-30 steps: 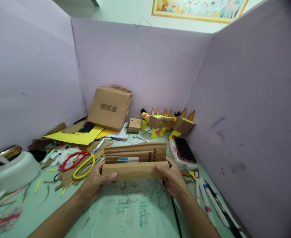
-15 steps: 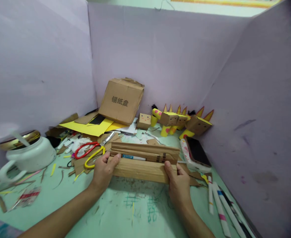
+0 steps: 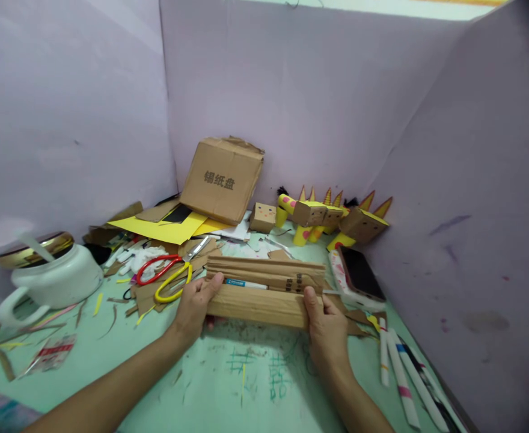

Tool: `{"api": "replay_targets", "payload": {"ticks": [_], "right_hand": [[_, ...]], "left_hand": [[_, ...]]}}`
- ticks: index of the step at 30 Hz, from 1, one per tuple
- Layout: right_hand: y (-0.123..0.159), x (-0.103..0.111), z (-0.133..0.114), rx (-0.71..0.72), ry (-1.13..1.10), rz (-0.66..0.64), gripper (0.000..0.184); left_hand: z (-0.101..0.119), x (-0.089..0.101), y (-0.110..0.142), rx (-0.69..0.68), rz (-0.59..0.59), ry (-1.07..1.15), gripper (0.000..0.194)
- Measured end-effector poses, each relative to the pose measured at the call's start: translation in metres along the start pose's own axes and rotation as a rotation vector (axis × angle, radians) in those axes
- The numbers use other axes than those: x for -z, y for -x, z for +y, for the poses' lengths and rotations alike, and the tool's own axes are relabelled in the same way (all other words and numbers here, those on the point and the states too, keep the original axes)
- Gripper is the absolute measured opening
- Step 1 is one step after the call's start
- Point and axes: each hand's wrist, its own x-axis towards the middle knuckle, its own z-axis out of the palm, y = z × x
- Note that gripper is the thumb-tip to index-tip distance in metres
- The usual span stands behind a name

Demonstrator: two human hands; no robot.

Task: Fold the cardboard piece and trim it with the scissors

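Observation:
Between my two hands is a strip of brown cardboard [image 3: 259,307], bent lengthwise into a trough with its far wall raised. A white marker with a blue label [image 3: 246,284] lies along the fold. My left hand [image 3: 196,304] grips the left end, thumb on the near wall and fingers underneath. At the right end my right hand [image 3: 325,319] pinches the near wall, thumb on top. Just beyond my left hand lie scissors with one red and one yellow handle [image 3: 169,282], on cardboard scraps.
A cardboard box [image 3: 222,180] leans on the back panel. Yellow paper [image 3: 156,228] lies before it. Small cardboard animals [image 3: 309,213] stand at the back right. A phone [image 3: 361,273], several markers [image 3: 402,379] and a white mug [image 3: 57,279] flank the work spot.
The cardboard and both hands look almost the same, shifted very slightly in view. My left fingertips now show beneath the cardboard's near edge. The marker stays in the fold.

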Motion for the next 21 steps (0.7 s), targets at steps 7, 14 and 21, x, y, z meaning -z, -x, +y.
{"api": "replay_targets", "payload": {"ticks": [7, 14, 21], "right_hand": [[-0.004, 0.001, 0.012, -0.009, -0.03, -0.016, 0.051], [-0.003, 0.004, -0.002, 0.037, 0.029, -0.016, 0.045], [0.0, 0.004, -0.005, 0.048, 0.058, 0.029, 0.041]], "left_hand": [[0.001, -0.002, 0.005, -0.004, 0.05, -0.023, 0.037], [0.001, -0.002, -0.001, 0.14, -0.128, 0.024, 0.041], [0.002, -0.004, 0.008, 0.074, 0.008, -0.002, 0.03]]}}
